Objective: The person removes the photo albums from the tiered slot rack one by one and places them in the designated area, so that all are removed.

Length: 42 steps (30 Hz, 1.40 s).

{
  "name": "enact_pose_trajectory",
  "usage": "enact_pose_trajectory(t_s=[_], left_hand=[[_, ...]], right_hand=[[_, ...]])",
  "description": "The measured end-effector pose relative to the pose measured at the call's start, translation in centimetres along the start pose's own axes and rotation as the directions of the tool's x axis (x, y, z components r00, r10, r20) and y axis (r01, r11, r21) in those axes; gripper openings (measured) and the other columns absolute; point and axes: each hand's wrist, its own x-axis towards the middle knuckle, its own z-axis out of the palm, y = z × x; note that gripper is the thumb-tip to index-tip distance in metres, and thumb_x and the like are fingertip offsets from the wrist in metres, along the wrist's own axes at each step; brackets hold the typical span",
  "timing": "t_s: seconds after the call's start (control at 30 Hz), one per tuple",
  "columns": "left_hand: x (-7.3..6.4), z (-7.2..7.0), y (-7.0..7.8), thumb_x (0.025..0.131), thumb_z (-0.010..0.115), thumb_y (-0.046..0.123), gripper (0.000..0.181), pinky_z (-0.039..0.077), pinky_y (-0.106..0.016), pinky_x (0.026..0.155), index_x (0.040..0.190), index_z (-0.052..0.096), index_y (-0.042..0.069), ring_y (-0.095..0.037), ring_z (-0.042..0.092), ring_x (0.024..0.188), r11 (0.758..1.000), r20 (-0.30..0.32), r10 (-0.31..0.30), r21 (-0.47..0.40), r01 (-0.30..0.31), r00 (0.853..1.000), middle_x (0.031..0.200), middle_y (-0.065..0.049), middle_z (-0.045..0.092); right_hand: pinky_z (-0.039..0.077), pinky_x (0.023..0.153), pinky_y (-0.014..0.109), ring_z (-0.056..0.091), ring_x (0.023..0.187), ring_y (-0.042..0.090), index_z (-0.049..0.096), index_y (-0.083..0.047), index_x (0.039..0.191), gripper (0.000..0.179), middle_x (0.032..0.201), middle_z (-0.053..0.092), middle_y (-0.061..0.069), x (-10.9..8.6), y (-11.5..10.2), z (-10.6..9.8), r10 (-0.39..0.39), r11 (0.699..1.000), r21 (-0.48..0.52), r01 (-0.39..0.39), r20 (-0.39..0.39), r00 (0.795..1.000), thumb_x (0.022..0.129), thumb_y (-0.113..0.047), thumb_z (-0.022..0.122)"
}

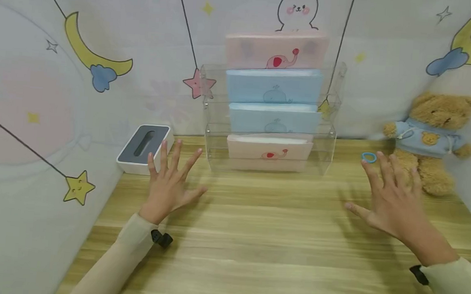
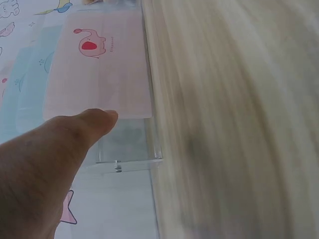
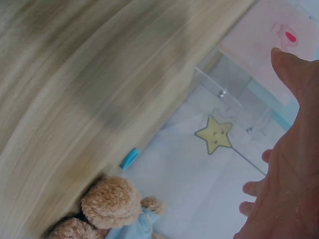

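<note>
Both hands hover with fingers spread over a wood-grain table, holding nothing. My left hand (image 1: 168,190) is beside a white tissue box (image 1: 145,150) with a grey slotted lid. On the right, my right hand (image 1: 397,206) overlaps the foot of a teddy bear (image 1: 429,133) in a blue hoodie. Just past its fingertips lies a small blue ring (image 1: 368,157). Between the hands, at the back, a clear acrylic rack (image 1: 269,165) holds pink and blue packs in stepped tiers. The front pink pack (image 2: 107,69) bears a red elephant; the blue packs (image 1: 274,88) show a whale.
A white cloth backdrop (image 1: 157,36) printed with moons, stars and a rabbit rises behind the table (image 1: 253,239) and along its sides. The rack stands close against it. Each wrist wears a black strap with a small camera (image 1: 162,239).
</note>
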Motion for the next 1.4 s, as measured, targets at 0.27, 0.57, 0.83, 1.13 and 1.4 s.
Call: enact_pose_trajectory(t_s=[0.27,0.57,0.83,1.13,1.4], left_hand=[[1.1,-0.5,0.0,0.08,0.07,0.074,0.109,-0.009,-0.078,0.123,0.171,0.024,0.037,-0.042,-0.023,0.167,1.0,-0.002,-0.011,-0.019,0.011,1.0,0.183,-0.013,-0.009],[3.4,-0.5,1.1,0.085,0.072,0.073,0.115,-0.007,-0.084,0.12,0.171,0.0,0.049,-0.05,-0.021,0.165,0.975,0.165,-0.112,-0.173,0.14,0.98,0.182,-0.016,-0.007],[5.4,0.6,1.5,0.092,0.073,0.062,0.106,-0.006,-0.084,0.121,0.17,0.003,0.048,-0.058,-0.014,0.164,0.947,0.191,-0.151,-0.254,0.197,0.97,0.181,-0.022,-0.001],[6.2,2.2,0.9,0.096,0.066,0.058,0.096,-0.003,-0.086,0.12,0.171,0.006,0.047,-0.061,-0.007,0.163,0.926,0.204,-0.153,-0.311,0.213,0.967,0.179,-0.025,0.009],[6.4,4.1,0.6,0.1,0.068,0.048,0.086,0.0,-0.085,0.121,0.169,0.016,0.045,-0.06,-0.001,0.163,0.891,0.166,-0.166,-0.396,0.22,0.972,0.177,-0.026,0.019]], right_hand=[[0.0,0.125,0.08,-0.001,0.168,0.048,0.004,-0.019,0.175,0.119,0.182,-0.006,0.021,0.4,-0.3,-0.1,0.009,0.999,0.037,-0.009,0.014,1.0,0.09,-0.07,0.07],[0.021,0.114,0.08,0.029,0.152,0.059,0.012,-0.012,0.173,0.11,0.172,0.025,0.032,2.4,-0.6,0.0,-0.125,0.971,0.193,0.138,-0.077,0.989,0.093,-0.053,0.076],[0.03,0.112,0.08,0.034,0.151,0.059,0.018,-0.01,0.172,0.096,0.17,0.032,0.032,5.0,-2.2,-0.2,-0.161,0.875,0.439,0.204,-0.133,0.978,0.098,-0.033,0.076],[0.029,0.118,0.076,0.037,0.153,0.051,0.016,-0.015,0.173,0.089,0.169,0.035,0.028,7.9,-4.3,-0.1,-0.091,0.832,0.549,0.081,-0.009,0.996,0.105,-0.039,0.067],[0.036,0.114,0.075,0.044,0.151,0.051,0.021,-0.013,0.172,0.083,0.167,0.042,0.025,9.5,-5.1,0.1,-0.111,0.807,0.584,0.089,0.003,0.994,0.106,-0.038,0.066]])
